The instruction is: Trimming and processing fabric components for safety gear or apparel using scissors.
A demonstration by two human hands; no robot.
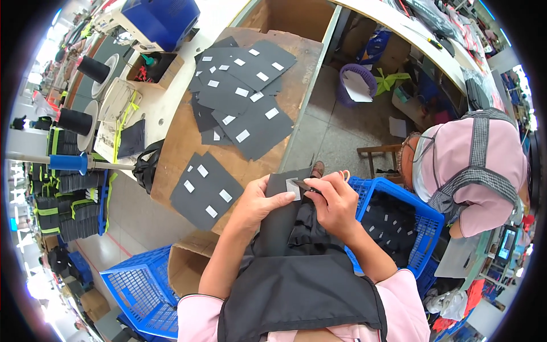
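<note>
My left hand [254, 200] grips a dark grey fabric panel [276, 229], thumb on its face beside a white rectangular label [293, 187]. My right hand [335, 204] is closed around a small dark pointed hand tool [305, 186], its tip on the label. An orange loop [345, 174] shows by the right fingers; whether it belongs to that tool I cannot tell. The panel hangs down over my lap. Just left of my hands, a dark panel with several white labels [204, 191] lies on the brown board [161, 171].
Farther up the board is an overlapping pile of labelled panels [233, 85]. A blue crate [424, 214] with dark labelled pieces stands at my right; a blue crate [142, 285] and a cardboard box [185, 263] sit lower left. A person in pink [496, 154] is bent over at right.
</note>
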